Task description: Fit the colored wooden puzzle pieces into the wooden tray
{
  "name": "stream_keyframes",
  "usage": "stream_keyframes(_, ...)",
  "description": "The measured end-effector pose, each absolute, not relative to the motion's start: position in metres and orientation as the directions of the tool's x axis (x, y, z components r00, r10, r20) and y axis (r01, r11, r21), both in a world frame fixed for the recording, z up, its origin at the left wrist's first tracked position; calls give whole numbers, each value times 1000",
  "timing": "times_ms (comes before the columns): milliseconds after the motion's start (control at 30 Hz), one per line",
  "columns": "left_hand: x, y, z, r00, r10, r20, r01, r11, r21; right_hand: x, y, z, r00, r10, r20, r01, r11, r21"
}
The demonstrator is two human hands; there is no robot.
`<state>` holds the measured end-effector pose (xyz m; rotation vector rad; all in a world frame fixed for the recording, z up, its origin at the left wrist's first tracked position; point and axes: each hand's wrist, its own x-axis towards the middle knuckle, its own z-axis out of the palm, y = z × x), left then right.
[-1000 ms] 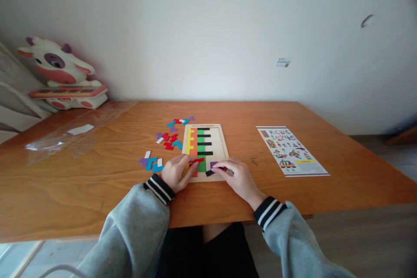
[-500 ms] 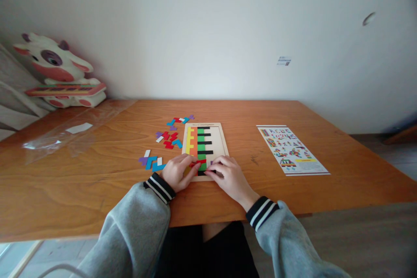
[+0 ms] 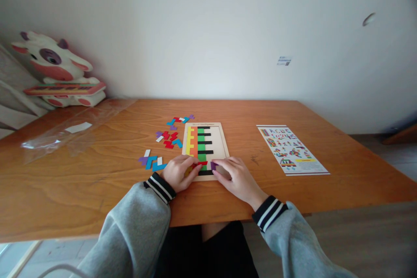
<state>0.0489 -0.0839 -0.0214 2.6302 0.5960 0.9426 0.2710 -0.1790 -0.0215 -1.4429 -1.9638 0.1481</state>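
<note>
A pale wooden puzzle board lies flat on the table, filled on its left side with yellow, orange, green and black pieces. Over its lower left part, my left hand pinches a red puzzle piece between thumb and fingertips. At the board's lower right, my right hand is closed on a small purple puzzle piece. A black piece lies at the bottom of the board, between the two hands. The lower left corner of the board is hidden by my left hand.
Loose blue pieces, red pieces, and white and purple ones lie left of the board. A printed sheet is on the right. Clear plastic wrapping and a cow toy with a keyboard stand at the far left.
My right hand has shifted slightly right, away from my left hand, and the purple piece in its fingers shows more. My left hand stays nearly in place with the red piece.
</note>
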Motion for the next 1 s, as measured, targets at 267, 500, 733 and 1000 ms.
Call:
stream_keyframes(267, 49, -85, -19, 705, 442, 554, 281, -892, 354, 269, -179, -21, -150, 872, 466, 784, 392, -481)
stream_keyframes(500, 56, -84, -14, 700, 338, 629, 203, -939, 279, 266, -181, -16, -153, 825, 545, 755, 453, -474)
stream_keyframes(733, 71, -96, -15, 665, 354, 658, 167, -929, 331, 267, -181, -16, -76, 806, 588, 679, 474, -561)
stream_keyframes(1000, 72, -99, -17, 648, 396, 651, 193, -912, 363, 275, -179, -21, 164, 876, 453, 523, 312, -793)
